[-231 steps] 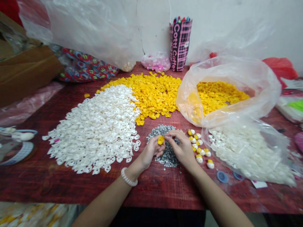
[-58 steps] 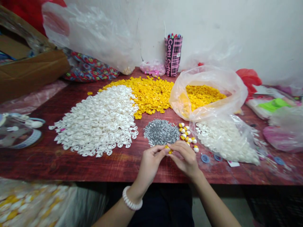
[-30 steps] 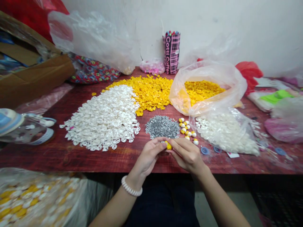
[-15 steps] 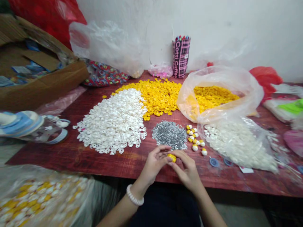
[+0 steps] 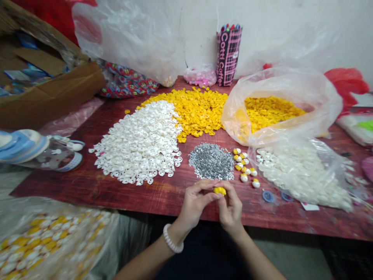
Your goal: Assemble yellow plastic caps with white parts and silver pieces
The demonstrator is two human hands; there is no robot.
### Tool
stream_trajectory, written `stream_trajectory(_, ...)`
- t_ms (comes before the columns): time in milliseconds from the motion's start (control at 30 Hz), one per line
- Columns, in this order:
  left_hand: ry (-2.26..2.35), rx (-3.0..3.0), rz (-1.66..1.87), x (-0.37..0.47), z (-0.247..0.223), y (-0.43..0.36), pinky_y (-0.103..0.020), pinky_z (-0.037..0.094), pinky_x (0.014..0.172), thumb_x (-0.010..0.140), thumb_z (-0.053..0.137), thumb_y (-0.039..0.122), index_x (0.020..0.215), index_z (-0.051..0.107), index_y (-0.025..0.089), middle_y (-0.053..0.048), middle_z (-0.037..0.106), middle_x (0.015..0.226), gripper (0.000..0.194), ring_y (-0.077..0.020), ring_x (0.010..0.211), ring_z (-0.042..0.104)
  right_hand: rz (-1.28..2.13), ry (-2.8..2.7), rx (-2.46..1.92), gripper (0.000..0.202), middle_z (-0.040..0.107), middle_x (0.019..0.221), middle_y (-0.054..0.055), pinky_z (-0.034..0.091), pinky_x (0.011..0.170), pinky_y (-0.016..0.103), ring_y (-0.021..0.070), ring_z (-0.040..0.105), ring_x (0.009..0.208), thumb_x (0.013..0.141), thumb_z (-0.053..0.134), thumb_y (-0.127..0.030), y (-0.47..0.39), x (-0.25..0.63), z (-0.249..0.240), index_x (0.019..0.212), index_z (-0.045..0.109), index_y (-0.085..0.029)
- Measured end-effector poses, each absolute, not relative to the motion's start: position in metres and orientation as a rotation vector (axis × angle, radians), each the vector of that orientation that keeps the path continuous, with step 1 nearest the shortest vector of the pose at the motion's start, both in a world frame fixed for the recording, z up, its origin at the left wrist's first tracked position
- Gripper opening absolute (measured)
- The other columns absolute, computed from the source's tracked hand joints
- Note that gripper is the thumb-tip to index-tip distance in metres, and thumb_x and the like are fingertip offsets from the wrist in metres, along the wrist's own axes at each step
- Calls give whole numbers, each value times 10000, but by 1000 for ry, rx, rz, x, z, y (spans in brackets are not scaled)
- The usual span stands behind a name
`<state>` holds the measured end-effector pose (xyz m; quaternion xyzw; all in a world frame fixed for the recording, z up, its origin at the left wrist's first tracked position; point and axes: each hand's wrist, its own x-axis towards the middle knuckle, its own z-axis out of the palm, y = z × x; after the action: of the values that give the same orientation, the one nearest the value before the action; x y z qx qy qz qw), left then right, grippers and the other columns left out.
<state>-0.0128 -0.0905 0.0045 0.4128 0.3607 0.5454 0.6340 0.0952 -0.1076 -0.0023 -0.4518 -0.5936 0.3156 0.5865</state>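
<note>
A small yellow plastic piece (image 5: 219, 190) is pinched between the fingertips of my left hand (image 5: 195, 202) and my right hand (image 5: 231, 206), just above the table's front part. Whether a white part sits behind it is hidden. Right beyond my fingers lies a heap of small silvery-grey pieces (image 5: 211, 161). Several yellow-and-white rounded pieces (image 5: 244, 177) stand to its right. Farther left spreads a large pile of white face-like discs (image 5: 140, 144), with a pile of yellow pieces (image 5: 201, 111) behind it.
An open clear bag (image 5: 323, 97) holds more yellow pieces; a bag of white parts (image 5: 305, 175) lies before it. At left are a bottle (image 5: 37, 151), a cardboard box (image 5: 58, 87) and, lower down, a sack of yellow-and-white pieces (image 5: 43, 241). A plaid bag (image 5: 229, 58) stands at the back.
The camera view has shifted slightly. Both hands appear a little farther right, still together on the yellow piece, and my right fingers are curled in closer around it.
</note>
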Motion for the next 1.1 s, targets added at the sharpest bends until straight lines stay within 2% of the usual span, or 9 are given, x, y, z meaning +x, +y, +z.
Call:
stream_trajectory(233,1180,1497,1126,-35,11,-63,-345,466,853,776,628,311,1185,566,232,-78,623,1148,421,-198,953,600,924,-1122,-1186,267,624,1041,57,502,807,309,172,600,929,827,574,-277,-89,121,-8,1091,576,-237)
stream_trajectory(333,1838,1876,1214,-71,4,-43,-407,405,877,814,565,339,1014,649,189,-98,625,976,264,-243,960,548,1050,-858,-1274,355,609,1141,63,505,801,306,158,605,894,790,624,-325,-83,137,-18,1131,588,-236)
stream_trajectory(400,2115,2113,963,-90,0,-36,-416,391,811,812,558,353,927,681,191,-105,606,907,234,-268,906,527,1113,-719,-1254,347,597,1190,59,490,861,322,163,613,928,762,654,-341,-85,143,-22,1090,624,-232)
stream_trajectory(500,2261,2285,668,-99,-5,-33,-407,365,742,811,547,387,853,689,187,-110,594,877,248,-283,874,507,1218,-611,-1162,352,585,1226,43,454,950,352,185,615,1012,754,665,-349,-93,143,-22,1090,625,-254)
stream_trajectory(600,2310,2329,545,-94,-8,-33,-417,357,731,816,541,361,834,680,179,-117,593,891,230,-292,880,498,1307,-660,-1175,370,620,1163,43,503,885,335,182,647,957,760,664,-352,-102,138,-20,1115,599,-269)
stream_trajectory(767,2086,2309,742,-93,-10,-32,-410,411,780,834,522,255,850,672,179,-115,607,965,169,-260,898,535,1319,-906,-1216,334,683,907,43,556,681,282,172,678,748,686,733,-313,-108,137,-13,993,633,-229)
stream_trajectory(867,1645,2193,893,-88,-2,-40,-363,440,847,847,512,244,876,651,178,-99,626,1064,156,-208,936,583,1129,-1147,-1182,317,649,989,45,537,753,288,177,643,878,701,720,-263,-104,137,-3,1008,643,-252)
stream_trajectory(933,1346,2073,852,-80,9,-48,-331,455,842,848,516,240,908,640,193,-60,671,991,145,-181,909,613,980,-1365,-1133,290,632,1016,40,506,826,310,182,599,965,723,702,-232,-97,136,5,1006,653,-273)
stream_trajectory(1100,947,1788,771,-59,32,-59,-302,460,807,793,591,244,820,668,192,-47,690,872,97,-171,842,627,857,-1741,-969,307,653,966,26,477,844,371,191,594,932,728,705,-239,-73,134,13,1022,635,-294)
